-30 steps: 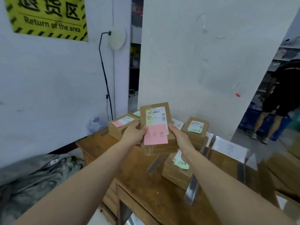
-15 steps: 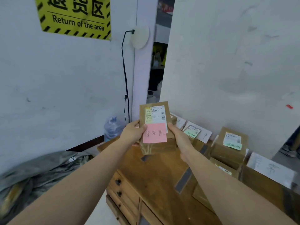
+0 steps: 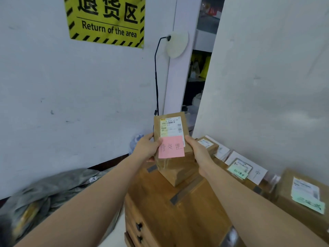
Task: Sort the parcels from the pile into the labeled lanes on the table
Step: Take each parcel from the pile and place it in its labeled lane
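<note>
I hold a brown cardboard parcel (image 3: 175,168) upright above the left end of the wooden table (image 3: 167,218). It carries a white shipping label and a pink handwritten note (image 3: 171,147). My left hand (image 3: 146,148) grips its left edge, thumb on the front. My right hand (image 3: 196,151) grips its right edge. Grey tape strips (image 3: 185,190) mark lanes on the tabletop. Other parcels stand to the right: a small one (image 3: 207,144) behind my right hand, one with a green note (image 3: 239,169), and a larger one (image 3: 302,198) at the right edge.
White paper lane labels (image 3: 256,172) lie against the back wall. A yellow "Return of the area" sign (image 3: 106,20) hangs on the left wall beside a black cable (image 3: 156,77). Grey bags (image 3: 44,191) lie on the floor at left. Table drawers (image 3: 138,230) face me.
The view has swung left, so the other parcels have slid toward the right edge. The parcel stays held in both hands, now over the table's left end.
</note>
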{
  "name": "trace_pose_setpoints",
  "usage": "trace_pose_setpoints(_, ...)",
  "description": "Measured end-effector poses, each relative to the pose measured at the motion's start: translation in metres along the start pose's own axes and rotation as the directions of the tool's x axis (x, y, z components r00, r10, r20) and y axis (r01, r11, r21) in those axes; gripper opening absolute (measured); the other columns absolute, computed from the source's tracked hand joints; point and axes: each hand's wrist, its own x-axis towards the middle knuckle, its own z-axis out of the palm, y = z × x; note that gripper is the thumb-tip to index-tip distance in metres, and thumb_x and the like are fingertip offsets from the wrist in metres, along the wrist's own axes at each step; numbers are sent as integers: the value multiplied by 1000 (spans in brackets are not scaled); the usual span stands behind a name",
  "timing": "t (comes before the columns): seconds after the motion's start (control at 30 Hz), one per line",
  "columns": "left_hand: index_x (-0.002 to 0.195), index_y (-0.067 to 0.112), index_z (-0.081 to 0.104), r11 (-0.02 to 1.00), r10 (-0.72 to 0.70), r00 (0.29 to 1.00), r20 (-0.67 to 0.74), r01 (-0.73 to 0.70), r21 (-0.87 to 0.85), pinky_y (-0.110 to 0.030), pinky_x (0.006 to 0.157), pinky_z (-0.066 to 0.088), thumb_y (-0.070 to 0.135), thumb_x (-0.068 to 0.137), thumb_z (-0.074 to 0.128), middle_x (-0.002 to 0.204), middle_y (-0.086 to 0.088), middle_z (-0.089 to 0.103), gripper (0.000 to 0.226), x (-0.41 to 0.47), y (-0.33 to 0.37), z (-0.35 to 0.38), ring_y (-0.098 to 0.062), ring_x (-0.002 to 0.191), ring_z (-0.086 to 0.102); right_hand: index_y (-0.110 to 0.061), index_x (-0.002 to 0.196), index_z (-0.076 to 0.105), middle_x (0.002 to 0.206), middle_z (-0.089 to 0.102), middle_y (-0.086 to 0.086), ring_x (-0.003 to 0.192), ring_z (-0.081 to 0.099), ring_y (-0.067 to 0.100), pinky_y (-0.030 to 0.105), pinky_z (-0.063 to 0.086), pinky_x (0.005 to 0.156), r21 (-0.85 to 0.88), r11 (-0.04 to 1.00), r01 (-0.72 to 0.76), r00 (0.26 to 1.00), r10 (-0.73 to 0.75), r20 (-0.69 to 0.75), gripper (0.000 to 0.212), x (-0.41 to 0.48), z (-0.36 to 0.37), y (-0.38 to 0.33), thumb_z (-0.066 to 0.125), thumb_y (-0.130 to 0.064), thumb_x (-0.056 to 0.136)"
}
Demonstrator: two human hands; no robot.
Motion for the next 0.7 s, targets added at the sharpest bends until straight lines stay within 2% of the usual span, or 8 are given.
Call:
trace_pose_setpoints(0.03,145,22,40,1000,-2,1000,-5,2,0,-47,79,58,30,98,53,108,-8,69,50,8,-1,-4,-27,96,67,-34,119,64,116,70,0,110,63,23,48,46,105,-14,1000,-6,1000,5,-4,77,9,5,-1,58,-83,60)
trace_pose_setpoints(0.13,145,22,40,999,-8,1000,4,8,-43,-40,70,59,30,99,53,101,-4,68,49,32,-3,-17,-23,89,66,-34,120,63,114,71,-1,106,65,21,43,48,101,-51,999,7,1000,-6,9,59,30,22,-7,55,-75,78)
trace_pose_setpoints(0.23,143,21,42,997,-19,999,28,21,-76,-44,73,60,28,99,53,106,-6,69,46,60,-7,-34,-25,93,66,-35,119,62,113,71,-2,105,66,20,43,49,101,-57,998,8,1000,-9,-12,50,52,43,-11,54,-71,84)
trace_pose_setpoints(0.33,142,22,44,997,-16,998,62,20,-68,-34,59,59,28,98,53,98,-2,69,45,91,-13,-52,-19,84,67,-33,118,61,112,70,-1,104,65,20,41,50,100,-22,1000,-12,998,10,-57,41,72,68,-16,54,-63,91)
trace_pose_setpoints(0.47,141,23,45,999,-5,994,110,9,-31,-24,48,52,27,99,53,91,3,67,43,130,-16,-75,-11,76,64,-31,117,62,109,71,0,102,66,20,34,51,86,32,999,-39,992,42,-121,39,94,99,-18,55,-60,93)
trace_pose_setpoints(0.6,140,22,44,1000,-8,985,170,8,4,-27,53,53,27,99,54,98,-1,68,43,165,-17,-90,-17,82,65,-31,104,63,108,71,1,104,65,21,40,48,100,74,996,-55,983,67,-172,29,114,119,-18,55,-57,94)
trace_pose_setpoints(0.7,142,24,42,999,-16,978,210,9,33,-30,56,55,29,98,54,105,-4,69,46,188,-16,-93,-20,88,66,-30,104,64,108,72,1,105,65,22,42,46,103,84,994,-71,975,87,-206,31,128,125,-22,56,-57,93)
